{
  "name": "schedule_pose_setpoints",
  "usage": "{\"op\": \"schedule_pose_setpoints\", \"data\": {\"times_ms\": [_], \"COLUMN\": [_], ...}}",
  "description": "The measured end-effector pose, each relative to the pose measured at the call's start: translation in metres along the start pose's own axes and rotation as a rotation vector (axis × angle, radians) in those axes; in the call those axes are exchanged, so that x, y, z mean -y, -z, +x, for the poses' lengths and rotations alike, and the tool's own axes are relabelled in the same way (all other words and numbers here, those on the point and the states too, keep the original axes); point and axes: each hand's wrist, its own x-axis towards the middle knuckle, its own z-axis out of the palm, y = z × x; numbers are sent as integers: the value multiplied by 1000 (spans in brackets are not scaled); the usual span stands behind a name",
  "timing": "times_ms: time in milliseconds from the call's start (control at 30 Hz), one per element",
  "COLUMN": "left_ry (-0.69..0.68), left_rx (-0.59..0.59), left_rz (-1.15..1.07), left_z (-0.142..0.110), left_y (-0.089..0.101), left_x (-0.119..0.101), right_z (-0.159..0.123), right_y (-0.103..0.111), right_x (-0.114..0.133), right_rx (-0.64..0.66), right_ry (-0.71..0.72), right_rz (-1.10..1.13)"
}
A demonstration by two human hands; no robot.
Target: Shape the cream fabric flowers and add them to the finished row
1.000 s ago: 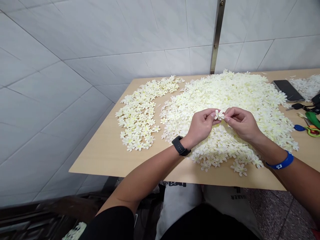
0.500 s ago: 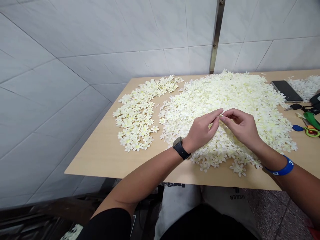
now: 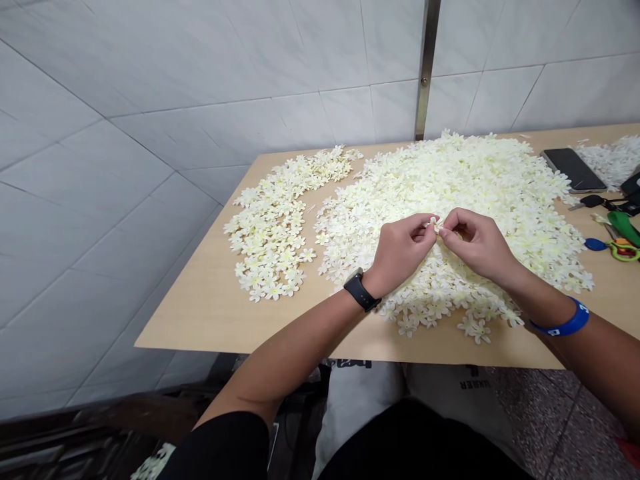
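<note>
My left hand (image 3: 400,252) and my right hand (image 3: 475,243) meet above a big heap of cream-white fabric flowers (image 3: 500,193) on a wooden table (image 3: 210,307). Both pinch one small white flower (image 3: 436,225) between their fingertips. The left wrist wears a black watch (image 3: 360,291), the right wrist a blue band (image 3: 563,325). A smaller, flatter spread of flowers (image 3: 273,227) lies to the left of the heap.
At the table's right end lie a dark phone (image 3: 573,169), keys (image 3: 597,201), green and blue handled scissors (image 3: 617,245) and another patch of white flowers (image 3: 610,157). White tiled wall stands behind and to the left. A metal strip (image 3: 425,67) runs up the wall.
One second ago both hands held a flower. Half a second ago the left fingers stretched out. Now both hands pinch a small flower together again.
</note>
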Motion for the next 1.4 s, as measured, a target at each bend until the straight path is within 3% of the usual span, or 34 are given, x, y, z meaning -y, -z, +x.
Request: {"op": "schedule_pose_setpoints", "data": {"times_ms": [167,267,533,733,833,967,1200,1400], "left_ry": [196,266,242,132,28,-87,37,49], "left_rx": [148,161,132,82,30,76,41,55], "left_rz": [-382,-475,-552,-478,-348,-196,-229,-194], "left_z": [8,11,5,3,2,0,3,4], "left_y": [3,5,6,4,5,7,4,5], "left_x": [9,11,-1,4,6,1,-1,1], "right_z": [4,4,2,-4,-4,-5,-9,-8], "right_y": [4,5,2,-4,-6,-6,-8,-5], "right_x": [-7,-9,-10,-7,-5,-2,1,-2], "right_rx": [48,36,-76,-130,-153,-163,-153,-144], "right_ry": [-25,-47,-8,52,18,-49,-52,-39], "right_rz": [55,34,47,33,39,89,41,49]}}
